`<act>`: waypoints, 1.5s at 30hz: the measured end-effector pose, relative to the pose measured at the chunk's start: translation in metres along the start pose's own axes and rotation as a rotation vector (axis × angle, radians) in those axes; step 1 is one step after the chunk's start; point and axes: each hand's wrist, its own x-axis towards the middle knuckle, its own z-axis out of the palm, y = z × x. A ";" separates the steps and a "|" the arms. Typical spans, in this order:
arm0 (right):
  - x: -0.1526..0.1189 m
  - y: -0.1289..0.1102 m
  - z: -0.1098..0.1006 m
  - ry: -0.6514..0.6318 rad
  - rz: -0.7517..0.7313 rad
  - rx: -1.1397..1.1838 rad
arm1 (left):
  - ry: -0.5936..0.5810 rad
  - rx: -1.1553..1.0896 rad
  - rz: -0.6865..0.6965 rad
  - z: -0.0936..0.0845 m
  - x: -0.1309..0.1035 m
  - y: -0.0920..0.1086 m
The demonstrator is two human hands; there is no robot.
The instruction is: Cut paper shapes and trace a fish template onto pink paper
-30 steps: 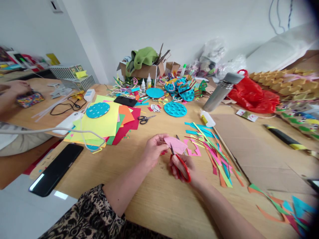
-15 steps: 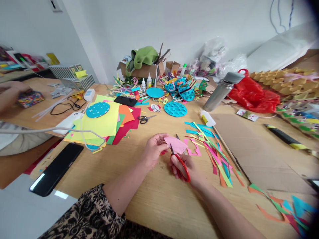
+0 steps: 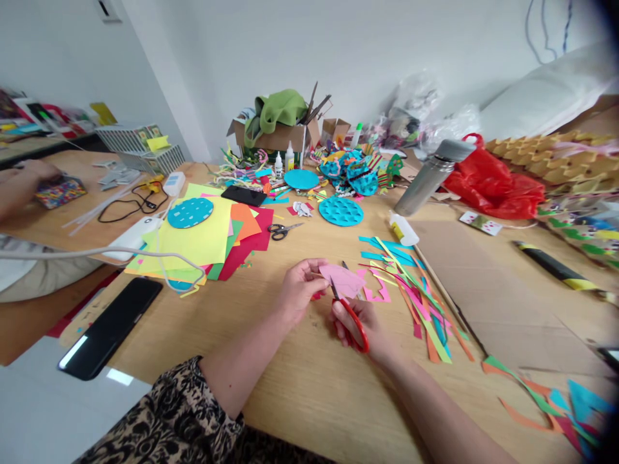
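Pinched between the thumb and fingers of my left hand (image 3: 304, 289) is a piece of pink paper (image 3: 345, 281). My right hand (image 3: 360, 325) is closed on red-handled scissors (image 3: 356, 325), whose blades point up and left against the paper's lower left edge. Just right of the paper, a pink cut-out scrap (image 3: 378, 287) lies on the table (image 3: 290, 386). Part of another pointed tool shows behind the pink paper, mostly hidden. A small red bit sits under my left fingers.
Colored strips (image 3: 428, 303) and brown cardboard (image 3: 493, 290) lie to the right, near a steel bottle (image 3: 425, 180). At left are colored sheets (image 3: 193, 241), a black phone (image 3: 111, 328) and another person's hand (image 3: 36, 173). Dark scissors (image 3: 280, 232) rest ahead.
My hands, the scissors and the pink paper have barely moved. At the far left, the other person's hand has shifted slightly.
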 end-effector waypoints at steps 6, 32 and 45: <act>0.001 0.000 0.000 0.015 0.000 -0.020 | 0.000 0.020 -0.005 0.001 -0.002 0.002; -0.001 -0.003 -0.002 -0.007 0.008 -0.028 | -0.026 0.023 -0.044 -0.003 0.001 0.001; -0.001 -0.003 -0.004 0.002 0.017 -0.066 | -0.055 0.007 -0.080 -0.005 0.002 0.005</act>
